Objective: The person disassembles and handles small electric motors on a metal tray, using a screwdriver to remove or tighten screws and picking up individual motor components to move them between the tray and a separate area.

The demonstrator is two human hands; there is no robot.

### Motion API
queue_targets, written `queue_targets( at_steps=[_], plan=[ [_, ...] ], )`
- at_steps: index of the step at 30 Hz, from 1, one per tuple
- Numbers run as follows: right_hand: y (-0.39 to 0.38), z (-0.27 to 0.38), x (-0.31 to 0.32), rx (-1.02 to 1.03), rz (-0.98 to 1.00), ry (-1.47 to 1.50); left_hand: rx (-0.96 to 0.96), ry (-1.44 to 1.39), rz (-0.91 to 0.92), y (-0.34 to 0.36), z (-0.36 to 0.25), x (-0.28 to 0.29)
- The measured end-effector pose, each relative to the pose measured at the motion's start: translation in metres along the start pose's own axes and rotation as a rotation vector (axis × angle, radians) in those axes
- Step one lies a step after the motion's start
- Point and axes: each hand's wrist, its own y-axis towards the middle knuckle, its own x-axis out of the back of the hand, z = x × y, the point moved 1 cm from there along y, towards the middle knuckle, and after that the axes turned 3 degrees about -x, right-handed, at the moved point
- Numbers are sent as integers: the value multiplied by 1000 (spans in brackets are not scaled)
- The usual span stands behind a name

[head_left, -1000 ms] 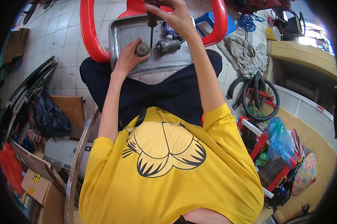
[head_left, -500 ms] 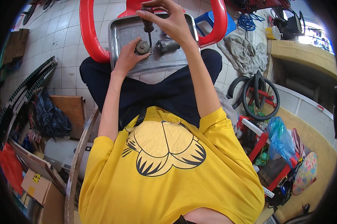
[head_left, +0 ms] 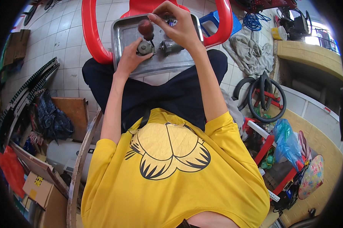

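- Head view, the only one: the screwdriver with a dark red-brown bulbous handle (head_left: 145, 27) has tipped over. Half a second ago its handle was nearer upright; now it leans left, butt end toward the camera.
- Right hand (head_left: 176, 28): fingers curled up beside the handle, thumb and fingertips near its upper right. Can't tell if they touch or pinch it; no wrapped grip visible.
- Left hand (head_left: 130, 59): hardly moved. Thumb and fingers clamp the sides of the round grey metal part with a raised centre (head_left: 144, 48).
- That part sits toward the left of the shallow rectangular silver metal tray (head_left: 118, 57), screwdriver shaft slanting down at its right edge. Tip contact unclear.
- Grey ribbed cylindrical metal part (head_left: 170, 48): same place, just right of the shaft, untouched by the left hand.
- My read: driver is off-axis, so probably no useful turning force right now. Work steady on the left; alignment and right-hand hold look like the weak points.
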Motion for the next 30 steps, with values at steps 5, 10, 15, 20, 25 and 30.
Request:
queue_targets(
  at_steps=[5, 10, 15, 20, 25, 30],
  plan=[
    [-26, 23, -32, -111, -64, 252, 176, 135, 38, -1, -21, 12],
    [-45, 1, -87, -48, 110, -139, -33, 75, 57, -3, 9, 6],
    [-45, -26, -78, -152, -27, 5, 113, -45, 36, -5, 2, 9],
    [-64, -36, -48, -286, -1, 67, 170, 36, 99, 0, 1, 12],
    [-43, -27, -28, -234, -173, 516, 99, 116, 64, 0, -2, 11],
    [-29, -22, -30, -242, -126, 502, 105, 101, 65, 2, -1, 10]
  ],
)
